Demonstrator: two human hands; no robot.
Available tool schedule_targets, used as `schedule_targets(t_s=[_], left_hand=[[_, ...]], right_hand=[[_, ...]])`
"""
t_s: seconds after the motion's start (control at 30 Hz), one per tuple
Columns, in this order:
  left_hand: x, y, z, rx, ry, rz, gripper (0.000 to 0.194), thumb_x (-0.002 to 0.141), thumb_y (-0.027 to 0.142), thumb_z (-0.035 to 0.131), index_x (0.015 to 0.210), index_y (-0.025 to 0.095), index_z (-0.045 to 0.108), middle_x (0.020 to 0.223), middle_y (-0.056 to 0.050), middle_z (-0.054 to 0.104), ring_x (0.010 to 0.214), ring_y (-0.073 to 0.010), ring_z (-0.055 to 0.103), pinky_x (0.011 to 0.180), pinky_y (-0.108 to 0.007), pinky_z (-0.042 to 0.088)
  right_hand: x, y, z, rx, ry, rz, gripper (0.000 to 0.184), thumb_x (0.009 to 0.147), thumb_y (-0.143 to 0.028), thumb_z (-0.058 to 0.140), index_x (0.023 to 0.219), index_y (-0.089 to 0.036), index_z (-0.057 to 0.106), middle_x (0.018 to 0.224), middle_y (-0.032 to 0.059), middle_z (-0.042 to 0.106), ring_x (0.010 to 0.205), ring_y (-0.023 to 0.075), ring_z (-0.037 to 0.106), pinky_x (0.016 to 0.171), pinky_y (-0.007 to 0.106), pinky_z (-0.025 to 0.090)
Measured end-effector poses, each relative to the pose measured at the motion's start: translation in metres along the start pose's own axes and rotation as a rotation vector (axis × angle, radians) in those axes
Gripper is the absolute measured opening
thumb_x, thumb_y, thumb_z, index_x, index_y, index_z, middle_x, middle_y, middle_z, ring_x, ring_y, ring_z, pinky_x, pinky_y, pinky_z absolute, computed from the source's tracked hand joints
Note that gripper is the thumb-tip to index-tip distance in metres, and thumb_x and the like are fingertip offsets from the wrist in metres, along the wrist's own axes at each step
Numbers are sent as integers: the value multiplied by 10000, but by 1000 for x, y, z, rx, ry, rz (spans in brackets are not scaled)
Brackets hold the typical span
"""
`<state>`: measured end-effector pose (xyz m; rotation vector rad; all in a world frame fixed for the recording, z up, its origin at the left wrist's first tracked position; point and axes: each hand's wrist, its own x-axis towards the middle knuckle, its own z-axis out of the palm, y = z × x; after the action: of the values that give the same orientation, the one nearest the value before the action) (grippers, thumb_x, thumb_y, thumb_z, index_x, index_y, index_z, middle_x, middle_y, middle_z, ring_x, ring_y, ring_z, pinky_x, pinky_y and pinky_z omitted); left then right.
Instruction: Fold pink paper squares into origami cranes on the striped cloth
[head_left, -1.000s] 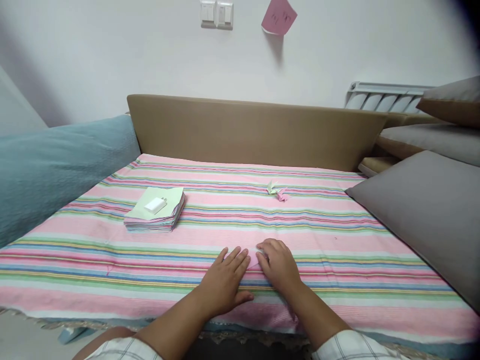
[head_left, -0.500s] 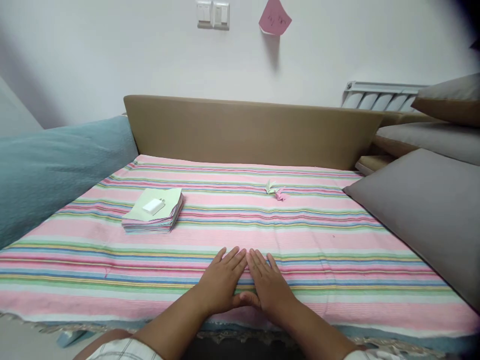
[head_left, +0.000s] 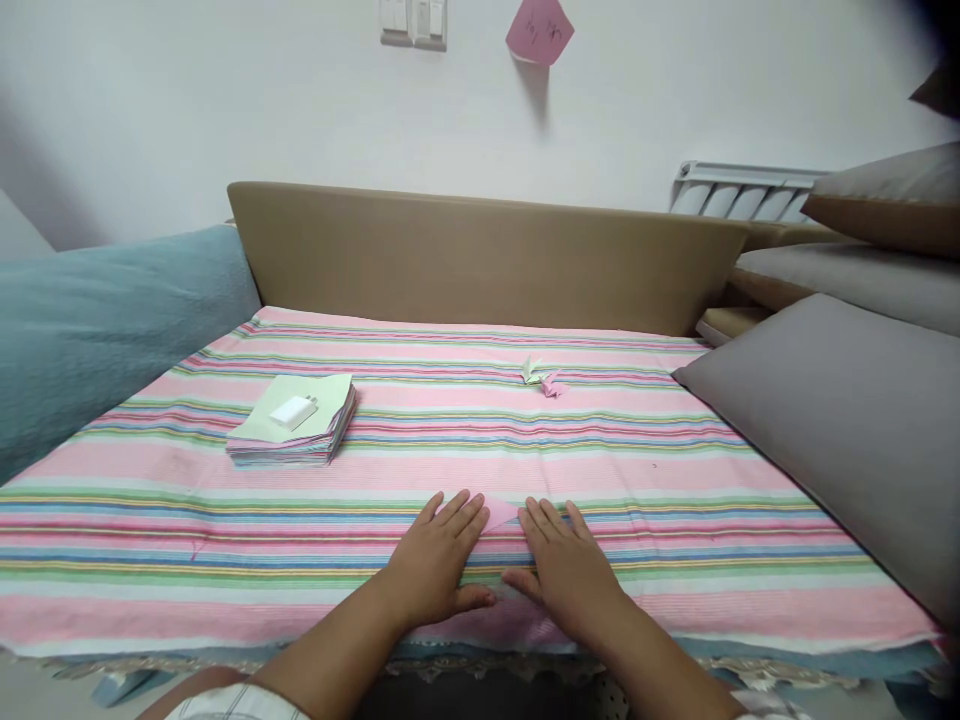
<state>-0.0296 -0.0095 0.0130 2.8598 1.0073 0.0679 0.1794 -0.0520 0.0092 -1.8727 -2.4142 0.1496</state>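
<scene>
A small piece of pink paper (head_left: 499,514) lies flat on the striped cloth (head_left: 420,470), and part of it is covered by fingers. My left hand (head_left: 440,555) is laid flat, its fingertips over the paper's left side. At the paper's right tip, the fingers of my right hand (head_left: 564,560) rest flat, with the thumb stretched out to the left. Neither hand grips anything. Farther back sit two little folded paper cranes, a pale green one (head_left: 531,371) and a pink one (head_left: 553,385).
To the left stands a stack of coloured paper squares (head_left: 334,430) with a white charger plug (head_left: 294,411) on top. Grey cushions (head_left: 840,400) border the right side, a blue-covered armrest (head_left: 127,320) the left. A tan backrest (head_left: 480,255) runs along the back.
My hands have moved apart; the right one slid right. Pink paper now shows between them. The whole view has shifted slightly.
</scene>
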Motion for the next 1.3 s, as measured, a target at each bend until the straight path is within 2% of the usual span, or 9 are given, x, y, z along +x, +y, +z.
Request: schedule_targets(t_s=[0.1,0.23,0.3,0.43,0.77,0.87,1.0,1.13,1.3], left_hand=[[0,1,0,-3,-8,-4,885,737,718,401,1409,174,214,1469,-112,217,1348,-310,177,1078,-518,142],[-1,0,2,3,7,9,871,752,710,386,1409,166,212,1467,-113,225,1347,-312,178,1077,-521,142],[-2,-1,3,10,25,13,844,773,700,358,1411,168,209,1465,-111,232,1349,-304,180,1082,-507,141],[-2,-2,2,28,31,16,845,765,706,363,1408,177,218,1466,-108,231,1348,-296,189,1085,-489,148],[-1,1,0,10,-2,-3,890,732,722,402,1412,184,198,1472,-111,212,1351,-300,175,1086,-498,136],[-2,2,-1,0,-14,-7,879,737,711,412,1408,180,211,1470,-118,218,1349,-306,176,1083,-510,133],[-1,3,-4,-34,18,2,861,735,677,461,1401,185,224,1455,-109,274,1342,-311,197,1080,-521,138],[-1,6,-3,-62,64,-14,875,706,627,542,1398,197,221,1432,-101,329,1330,-313,230,1075,-513,163],[1,10,3,-71,124,-59,850,672,530,590,1383,207,254,1407,-92,365,1306,-304,267,1076,-490,156]], right_hand=[[1,0,-5,-48,138,59,626,859,-586,351,1222,-111,538,1380,167,386,1295,328,307,1069,548,142],[2,-8,0,6,190,-216,496,877,-526,384,1231,-205,518,1412,77,366,1304,283,301,1076,528,157],[2,-12,6,25,176,-283,522,863,-532,415,1266,-207,478,1401,83,385,1294,285,316,1069,530,174],[3,-15,12,42,167,-229,509,835,-533,474,1245,-231,490,1336,98,469,1245,298,381,1045,558,187],[6,4,-3,-1,312,-22,267,844,-447,509,908,-216,626,1116,101,601,1090,282,498,971,536,306],[11,2,1,75,413,-96,292,889,-406,434,905,-171,606,1153,124,577,1126,256,480,996,488,319],[18,-12,11,130,374,-388,486,901,-475,361,1232,-131,458,1316,133,473,1281,245,339,1054,488,270],[23,-22,22,154,266,-350,635,879,-545,346,1330,-98,356,1355,162,428,1288,249,337,1041,488,305],[25,-21,30,149,238,-335,755,851,-586,364,1401,-88,224,1391,178,370,1310,265,297,1042,496,294]])
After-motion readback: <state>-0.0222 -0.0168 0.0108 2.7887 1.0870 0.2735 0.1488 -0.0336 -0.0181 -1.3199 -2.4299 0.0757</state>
